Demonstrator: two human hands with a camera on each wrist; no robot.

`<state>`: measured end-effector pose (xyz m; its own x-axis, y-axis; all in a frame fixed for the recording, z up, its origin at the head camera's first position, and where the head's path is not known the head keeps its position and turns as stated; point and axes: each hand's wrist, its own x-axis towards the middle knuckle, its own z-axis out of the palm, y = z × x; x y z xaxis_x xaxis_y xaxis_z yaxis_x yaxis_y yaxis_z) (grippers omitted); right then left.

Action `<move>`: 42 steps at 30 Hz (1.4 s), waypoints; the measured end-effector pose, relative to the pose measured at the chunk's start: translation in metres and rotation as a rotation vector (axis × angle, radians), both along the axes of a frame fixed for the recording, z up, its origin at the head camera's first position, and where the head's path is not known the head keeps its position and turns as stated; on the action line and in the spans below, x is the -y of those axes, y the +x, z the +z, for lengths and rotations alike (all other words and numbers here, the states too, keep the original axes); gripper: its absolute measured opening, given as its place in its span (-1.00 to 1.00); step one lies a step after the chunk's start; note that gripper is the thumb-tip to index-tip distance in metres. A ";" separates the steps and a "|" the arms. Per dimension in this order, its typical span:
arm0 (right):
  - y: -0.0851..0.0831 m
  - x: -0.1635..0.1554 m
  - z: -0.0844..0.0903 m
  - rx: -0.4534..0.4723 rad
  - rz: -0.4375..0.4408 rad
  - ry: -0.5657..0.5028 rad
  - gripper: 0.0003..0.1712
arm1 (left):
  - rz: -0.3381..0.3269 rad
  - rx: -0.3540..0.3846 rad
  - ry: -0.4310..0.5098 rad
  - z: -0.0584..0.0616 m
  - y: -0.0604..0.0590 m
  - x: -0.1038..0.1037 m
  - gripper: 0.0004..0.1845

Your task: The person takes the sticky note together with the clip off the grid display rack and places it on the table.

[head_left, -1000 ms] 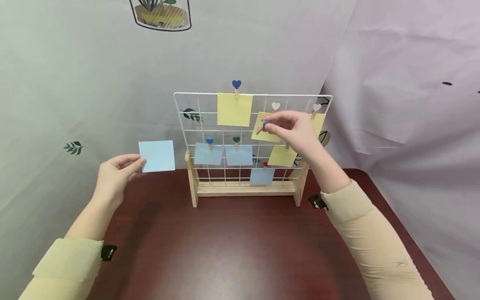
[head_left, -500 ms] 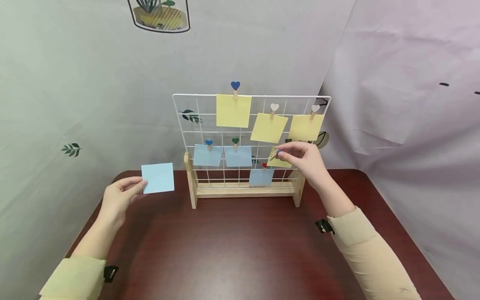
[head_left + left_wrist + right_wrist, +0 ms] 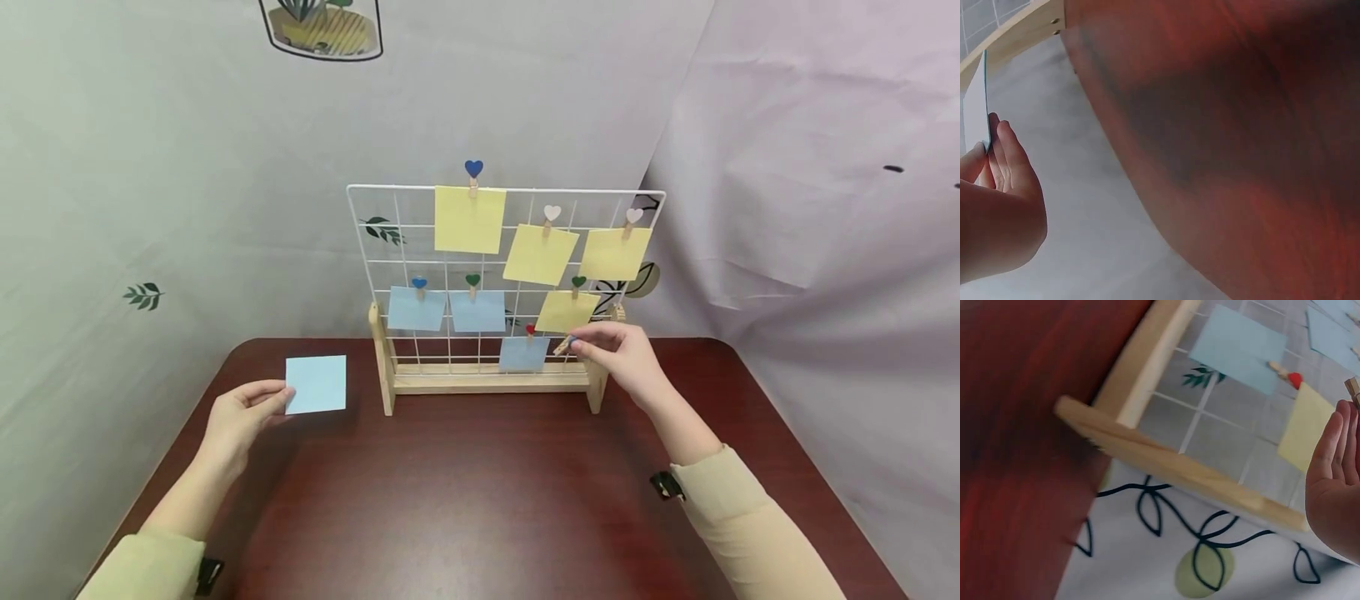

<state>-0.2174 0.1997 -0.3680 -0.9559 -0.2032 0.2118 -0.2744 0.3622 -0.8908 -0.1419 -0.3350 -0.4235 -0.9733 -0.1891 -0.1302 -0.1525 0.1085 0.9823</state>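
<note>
My left hand (image 3: 238, 423) pinches the edge of a light blue paper note (image 3: 317, 384), left of the rack. In the left wrist view the note (image 3: 977, 106) shows nearly edge-on between thumb and fingers. With thumb and fingertips my right hand (image 3: 624, 357) pinches a small wooden clothespin (image 3: 562, 346) that has a blue decoration, in front of the rack's lower right. In the right wrist view only the tip of the clothespin (image 3: 1352, 387) shows above the fingers. A white wire grid rack (image 3: 411, 227) on a wooden stand (image 3: 491, 382) carries yellow notes (image 3: 468, 221) and blue notes (image 3: 416, 309).
Heart-topped clothespins fasten the notes, among them a red one (image 3: 530, 330) at the lowest blue note (image 3: 522, 354). The rack stands near the back of a dark red-brown table (image 3: 435, 500). Behind hangs a pale printed cloth (image 3: 187, 167).
My right hand with the clothespin has come down from the upper yellow notes to the rack's lower right. My left hand has lowered the blue note; both grips stay the same.
</note>
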 end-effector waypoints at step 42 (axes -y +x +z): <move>0.029 -0.098 -0.081 0.201 -0.002 -0.007 -0.59 | -0.103 0.201 -0.360 -0.049 -0.001 0.029 -0.39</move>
